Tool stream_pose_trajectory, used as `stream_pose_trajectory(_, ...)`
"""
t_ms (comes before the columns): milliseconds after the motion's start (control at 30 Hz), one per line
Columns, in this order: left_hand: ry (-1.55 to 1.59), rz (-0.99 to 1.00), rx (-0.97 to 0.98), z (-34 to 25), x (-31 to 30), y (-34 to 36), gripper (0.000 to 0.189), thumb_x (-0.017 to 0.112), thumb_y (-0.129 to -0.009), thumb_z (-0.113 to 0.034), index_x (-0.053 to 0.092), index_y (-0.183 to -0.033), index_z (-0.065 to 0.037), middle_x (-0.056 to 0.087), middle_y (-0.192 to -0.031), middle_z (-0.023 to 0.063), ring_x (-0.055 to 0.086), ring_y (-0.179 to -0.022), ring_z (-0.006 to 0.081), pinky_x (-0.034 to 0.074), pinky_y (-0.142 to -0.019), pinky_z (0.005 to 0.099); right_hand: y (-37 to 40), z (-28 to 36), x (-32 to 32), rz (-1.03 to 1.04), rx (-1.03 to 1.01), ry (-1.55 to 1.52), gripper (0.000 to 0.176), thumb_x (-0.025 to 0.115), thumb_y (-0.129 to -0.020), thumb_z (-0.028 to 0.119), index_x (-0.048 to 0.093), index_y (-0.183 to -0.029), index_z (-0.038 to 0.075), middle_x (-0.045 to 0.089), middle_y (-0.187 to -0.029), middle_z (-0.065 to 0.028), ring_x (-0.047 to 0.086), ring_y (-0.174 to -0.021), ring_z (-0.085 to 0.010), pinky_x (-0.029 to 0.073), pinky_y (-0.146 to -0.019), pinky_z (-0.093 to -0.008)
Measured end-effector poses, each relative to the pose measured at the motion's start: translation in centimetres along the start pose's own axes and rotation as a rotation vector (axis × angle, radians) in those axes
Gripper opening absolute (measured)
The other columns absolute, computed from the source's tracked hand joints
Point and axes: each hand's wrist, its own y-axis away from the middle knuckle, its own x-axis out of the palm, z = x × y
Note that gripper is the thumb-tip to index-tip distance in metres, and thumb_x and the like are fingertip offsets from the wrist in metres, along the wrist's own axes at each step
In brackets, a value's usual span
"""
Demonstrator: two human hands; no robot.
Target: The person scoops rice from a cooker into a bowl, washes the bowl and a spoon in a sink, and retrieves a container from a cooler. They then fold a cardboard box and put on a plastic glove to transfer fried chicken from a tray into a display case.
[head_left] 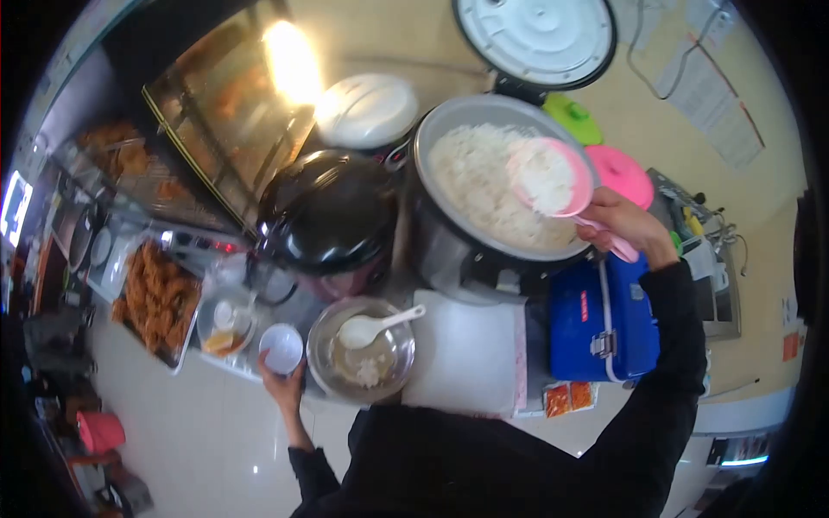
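Observation:
My right hand [629,226] is closed round the handle of a pink scoop [580,177], which carries a heap of white rice. The scoop is over the large open rice cooker [421,164], whose pot is full of cooked rice [471,168]. My left hand [283,378] grips a small white bowl [281,347] by its near side; no rice shows inside it. Right beside that bowl stands a steel bowl [404,367], with a white rice paddle [367,331] resting across it and a small clump of rice at the bottom in cloudy water.
Fried chicken [155,293] fills a tray at the left, near a lit display case [229,112]. A black-lidded cooker [332,211] stands behind the steel bowl. At the right are a blue cooler box [574,319] and a white board [462,354]. The rice cooker's lid [540,39] stands raised.

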Motion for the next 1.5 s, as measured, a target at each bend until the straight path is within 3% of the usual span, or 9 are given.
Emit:
stream_pose_trajectory(300, 0.011, -0.142, 0.121, -2.7, -1.5, 0.8, 0.099, 0.084, -0.061, -0.014, 0.025, -0.139, -0.002, 0.033, -0.137, 0.0159, 0.033, -0.13, 0.0281, 0.026, -0.107, 0.0389, 0.6, -11.0, 19.0, 0.297, 0.012, -0.072, 0.039, 0.053, -0.09, 0.014, 0.047, -0.128, 0.006, 0.057, -0.077, -0.0064, 0.058, -0.061, -0.0151, 0.048, -0.054, -0.029)
stream_pose_trajectory(367, 0.018, -0.109, 0.094, -3.0, -1.8, 1.1, 0.099, 0.084, -0.061, -0.015, 0.025, -0.139, -0.002, 0.035, -0.136, 0.0156, 0.036, -0.128, 0.0282, 0.029, -0.106, 0.0385, -2.7, -15.5, 23.9, 0.003, -0.343, 0.35, 0.038, 0.054, -0.092, 0.017, 0.046, -0.126, 0.004, 0.055, -0.073, -0.0062, 0.056, -0.057, -0.0166, 0.047, -0.051, -0.0333)
stream_pose_trajectory(467, 0.007, -0.068, 0.038, -3.0, -2.1, 1.4, 0.097, 0.085, -0.06, -0.015, 0.027, -0.137, -0.003, 0.04, -0.132, 0.0155, 0.042, -0.123, 0.0277, 0.033, -0.103, 0.0373, -5.7, -20.8, 28.4, -0.325, -0.459, 0.922, 0.043, 0.052, -0.091, 0.017, 0.042, -0.132, 0.006, 0.06, -0.077, -0.0161, 0.062, -0.064, -0.0323, 0.05, -0.057, -0.0431)
stream_pose_trajectory(967, -0.069, -0.099, -0.006, -2.8, 1.5, 1.0, 0.099, 0.083, -0.062, -0.011, 0.024, -0.14, 0.001, 0.037, -0.137, 0.0198, 0.042, -0.125, 0.0311, 0.034, -0.104, 0.0375, -3.1, -20.4, 27.4, -0.558, -0.561, 0.3, 0.048, 0.053, -0.084, 0.002, 0.045, -0.131, 0.005, 0.061, -0.107, -0.0242, 0.062, -0.092, -0.0397, 0.05, -0.074, -0.0408)
stream_pose_trajectory(1067, -0.121, -0.113, 0.055, -1.5, 1.6, 1.0, 0.097, 0.082, -0.064, -0.011, 0.024, -0.14, 0.001, 0.035, -0.139, 0.0202, 0.04, -0.127, 0.0313, 0.032, -0.106, 0.0378, -1.5, -24.4, 25.4, -0.861, -0.567, 0.279, 0.046, 0.053, -0.084, 0.0, 0.047, -0.129, 0.003, 0.061, -0.105, -0.0211, 0.06, -0.093, -0.0392, 0.048, -0.077, -0.0424)
stream_pose_trajectory(1333, -0.271, 0.086, -0.061, 2.1, -0.5, 0.2, 0.097, 0.075, -0.071, -0.015, 0.012, -0.146, -0.006, 0.035, -0.14, 0.0231, 0.042, -0.126, 0.0323, 0.033, -0.105, 0.0406, -4.1, -35.6, 22.3, -0.738, -0.385, 0.68, 0.052, 0.055, -0.079, 0.004, 0.048, -0.13, 0.01, 0.059, -0.099, -0.0143, 0.055, -0.095, -0.0322, 0.041, -0.083, -0.0435)
stream_pose_trajectory(1367, -0.026, 0.143, 0.038, 5.6, -1.6, -0.6, 0.105, 0.077, -0.067, -0.012, 0.008, -0.147, -0.006, 0.034, -0.142, 0.0244, 0.042, -0.126, 0.0352, 0.033, -0.105, 0.0415, -3.7, -35.4, 22.8, -0.795, -0.462, 0.662, 0.053, 0.056, -0.079, 0.007, 0.047, -0.132, 0.01, 0.059, -0.101, -0.0137, 0.054, -0.096, -0.0316, 0.04, -0.086, -0.043)
stream_pose_trajectory(1433, -0.557, -0.019, 0.534, 4.5, -2.5, -1.5, 0.114, 0.084, -0.055, -0.009, 0.014, -0.145, -0.001, 0.033, -0.142, 0.0251, 0.042, -0.122, 0.0442, 0.034, -0.104, 0.0478, -1.8, -34.3, 23.0, -0.927, -0.581, 0.698, 0.056, 0.059, -0.08, 0.011, 0.045, -0.134, 0.011, 0.058, -0.103, -0.0122, 0.054, -0.099, -0.0306, 0.039, -0.09, -0.0419)
stream_pose_trajectory(1500, -0.52, -0.283, 0.825, -2.7, 0.2, 0.2, 0.095, 0.078, -0.061, -0.01, 0.021, -0.137, -0.001, 0.037, -0.134, 0.0234, 0.044, -0.116, 0.0419, 0.036, -0.099, 0.0472, 2.7, -35.0, 22.4, -0.97, -0.658, 0.681, 0.054, 0.06, -0.082, 0.014, 0.045, -0.135, 0.012, 0.057, -0.106, -0.0113, 0.053, -0.102, -0.0295, 0.039, -0.09, -0.0397)
